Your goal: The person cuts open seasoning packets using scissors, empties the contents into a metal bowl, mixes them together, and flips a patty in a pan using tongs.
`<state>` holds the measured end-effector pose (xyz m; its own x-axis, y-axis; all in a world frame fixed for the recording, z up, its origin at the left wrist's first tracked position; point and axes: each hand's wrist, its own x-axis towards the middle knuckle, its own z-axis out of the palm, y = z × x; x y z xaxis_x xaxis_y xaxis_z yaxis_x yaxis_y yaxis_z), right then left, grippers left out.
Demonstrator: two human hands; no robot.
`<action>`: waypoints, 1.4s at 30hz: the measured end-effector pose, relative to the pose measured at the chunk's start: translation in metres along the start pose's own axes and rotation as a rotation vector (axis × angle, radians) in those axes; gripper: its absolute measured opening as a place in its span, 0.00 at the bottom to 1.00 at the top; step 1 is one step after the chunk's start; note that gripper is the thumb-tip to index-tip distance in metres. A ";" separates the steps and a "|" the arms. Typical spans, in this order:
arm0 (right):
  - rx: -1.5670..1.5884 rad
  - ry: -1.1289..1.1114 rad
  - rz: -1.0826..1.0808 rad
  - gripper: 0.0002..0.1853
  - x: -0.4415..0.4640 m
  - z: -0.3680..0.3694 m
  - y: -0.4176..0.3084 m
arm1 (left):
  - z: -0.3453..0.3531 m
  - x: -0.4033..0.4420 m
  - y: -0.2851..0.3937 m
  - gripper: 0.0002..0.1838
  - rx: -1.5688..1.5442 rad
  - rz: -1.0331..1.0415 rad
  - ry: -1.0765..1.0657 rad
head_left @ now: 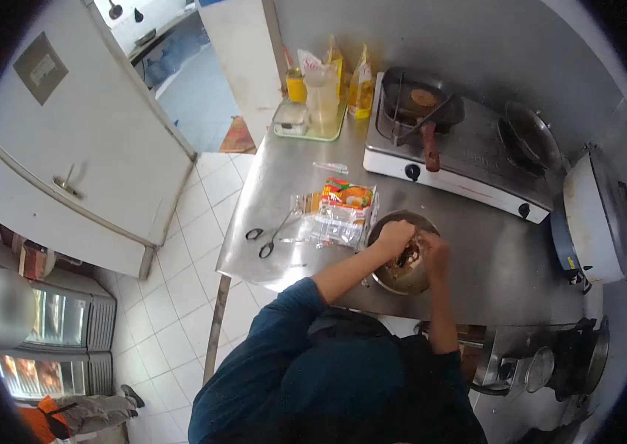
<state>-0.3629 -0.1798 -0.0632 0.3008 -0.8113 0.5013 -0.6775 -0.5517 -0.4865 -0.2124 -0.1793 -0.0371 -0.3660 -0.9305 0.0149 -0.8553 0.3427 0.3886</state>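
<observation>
A round metal bowl (400,285) stands on the steel table, with brownish food (408,260) and small pale pieces inside. Over its far rim, my left hand (396,235) is closed, its fingers bent together. Close beside it, my right hand (433,255) is closed too, above the bowl's right side. Whatever lies between the fingers is too small and partly hidden to make out. Just left of the bowl are an orange-red food packet (349,194) and clear plastic wrapping (339,226). Black-handled scissors (267,240) rest farther left, their blades toward the packets.
Behind the bowl stands a gas stove (439,177) with a square pan (423,96) holding a round brown piece, its handle toward me. A tray (321,135) with containers and oil pouches (361,85) is at the back left. A large white pot (594,214) stands right. Another person (80,418) is lower left.
</observation>
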 end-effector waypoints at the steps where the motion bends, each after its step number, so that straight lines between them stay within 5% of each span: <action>1: 0.003 -0.005 0.004 0.08 0.002 -0.004 -0.006 | -0.003 -0.004 0.005 0.07 -0.070 -0.041 0.019; 6: 0.067 -0.043 0.059 0.10 0.019 -0.019 -0.043 | -0.011 -0.014 0.005 0.09 -0.401 -0.144 0.161; 9: -0.077 -0.044 -0.048 0.12 0.024 -0.014 -0.054 | -0.015 -0.019 -0.010 0.11 -0.811 -0.015 0.381; 12: -0.194 -0.104 -0.073 0.15 0.030 -0.018 -0.087 | -0.023 -0.025 -0.027 0.13 -1.681 -0.315 0.033; 15: -0.311 -0.103 -0.137 0.19 0.035 -0.015 -0.131 | -0.041 -0.059 -0.058 0.15 -2.252 -0.220 -0.004; 20: -0.113 0.000 -0.154 0.19 0.038 -0.011 -0.163 | -0.068 -0.113 -0.114 0.15 -1.795 -0.486 0.617; 22: -0.019 0.027 -0.138 0.17 0.037 -0.006 -0.168 | -0.049 -0.118 -0.166 0.17 -1.351 -0.464 0.918; 25: 0.109 0.035 -0.076 0.15 0.035 0.007 -0.178 | -0.031 -0.116 -0.196 0.20 -0.511 -0.449 0.892; 28: 0.107 0.080 -0.020 0.12 0.030 0.013 -0.185 | -0.005 -0.113 -0.199 0.21 0.021 -0.330 0.433; 31: 0.092 0.135 0.059 0.12 0.025 0.003 -0.191 | -0.015 -0.119 -0.185 0.25 0.026 -0.427 0.287; 34: 0.135 0.269 0.200 0.10 0.011 -0.011 -0.183 | -0.030 -0.114 -0.191 0.24 -0.065 -0.474 0.396; 37: 0.171 0.403 0.319 0.09 -0.009 -0.018 -0.163 | -0.049 -0.103 -0.207 0.22 -0.424 -0.533 0.322; 38: 0.177 0.430 0.377 0.09 -0.016 -0.022 -0.159 | -0.045 -0.096 -0.212 0.21 -0.477 -0.480 0.475; 42: 0.237 0.495 0.508 0.10 -0.036 -0.042 -0.135 | -0.076 -0.068 -0.203 0.21 -0.533 -0.458 0.527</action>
<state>-0.3103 -0.0680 0.0148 -0.3860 -0.8263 0.4102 -0.4729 -0.2046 -0.8570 0.0137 -0.1949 -0.0470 0.3006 -0.9456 0.1245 -0.5434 -0.0625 0.8372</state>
